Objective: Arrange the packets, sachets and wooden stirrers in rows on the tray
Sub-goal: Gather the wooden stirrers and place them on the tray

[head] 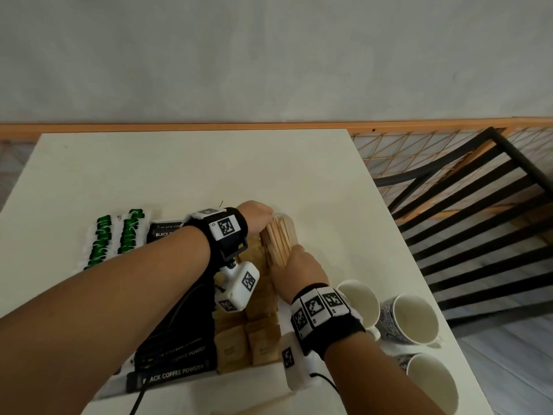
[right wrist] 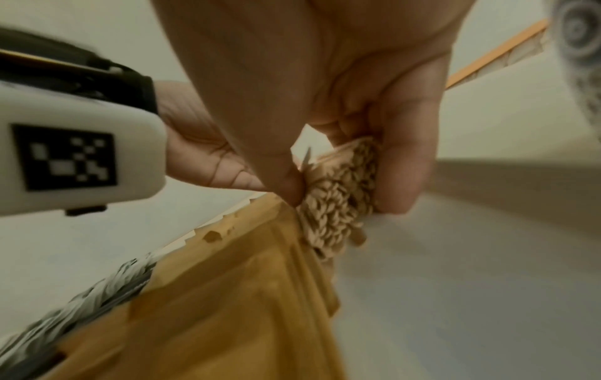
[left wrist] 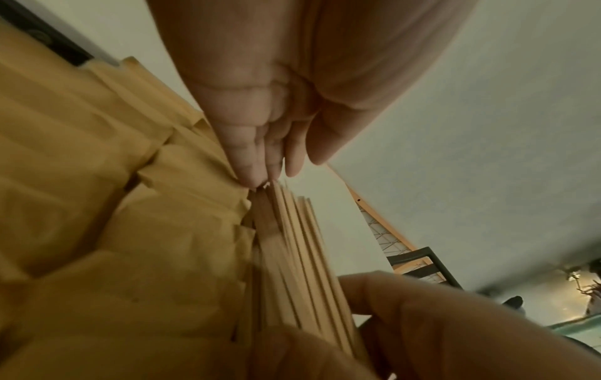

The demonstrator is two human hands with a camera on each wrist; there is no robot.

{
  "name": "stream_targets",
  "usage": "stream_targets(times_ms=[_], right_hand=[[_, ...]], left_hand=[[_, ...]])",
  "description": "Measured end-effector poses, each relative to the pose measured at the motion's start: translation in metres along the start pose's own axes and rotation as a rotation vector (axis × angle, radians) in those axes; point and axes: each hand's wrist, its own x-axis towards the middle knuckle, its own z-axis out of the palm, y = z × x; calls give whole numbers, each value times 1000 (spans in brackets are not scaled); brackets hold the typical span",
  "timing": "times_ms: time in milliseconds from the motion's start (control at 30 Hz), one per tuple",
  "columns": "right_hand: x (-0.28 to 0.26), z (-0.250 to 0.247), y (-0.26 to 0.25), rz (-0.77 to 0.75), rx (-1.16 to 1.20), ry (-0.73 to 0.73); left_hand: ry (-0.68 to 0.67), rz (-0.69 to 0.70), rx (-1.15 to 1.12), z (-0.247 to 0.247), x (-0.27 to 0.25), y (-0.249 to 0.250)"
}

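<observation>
A thick bundle of wooden stirrers (head: 279, 239) lies along the right side of the white tray (head: 245, 380), held between both hands. My right hand (head: 294, 256) grips its near end between thumb and fingers (right wrist: 403, 164). My left hand (head: 269, 218) is at the far end. Its straight fingertips (left wrist: 257, 169) touch the stirrer (left wrist: 302, 257) tips, and its thumb stands apart. Brown packets (head: 239, 345) lie in rows beside the bundle. Black coffee sachets (head: 173, 357) and green-and-white sachets (head: 101, 241) fill the tray's left part, partly hidden by my left forearm.
Three cups (head: 413, 319) lie on their sides on the white table (head: 179, 175), right of the tray and close to my right wrist. A black slatted chair (head: 478, 235) stands past the table's right edge. A wall runs behind the table.
</observation>
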Motion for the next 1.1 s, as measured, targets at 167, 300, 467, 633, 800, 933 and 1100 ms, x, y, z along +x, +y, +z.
stream_targets(times_ms=[167,300,467,633,800,933,1100], right_hand=[[-6,-3,2,-60,-111,23],[-16,-4,0,-107,-175,59],[-28,-13,2,-197,-184,60],[-50,-19,13,-341,-277,-68],[-60,-7,20,-349,-362,-249],[-56,-6,18,-364,-366,-260],[-49,-9,14,-363,-340,-228]], left_hand=[[-5,29,85,-1,-1,4],[-24,86,141,-2,-2,4],[2,85,144,-2,0,8],[0,71,116,-3,4,8],[-35,74,203,-2,6,6],[-60,69,240,-2,7,2],[-51,79,210,-5,8,3]])
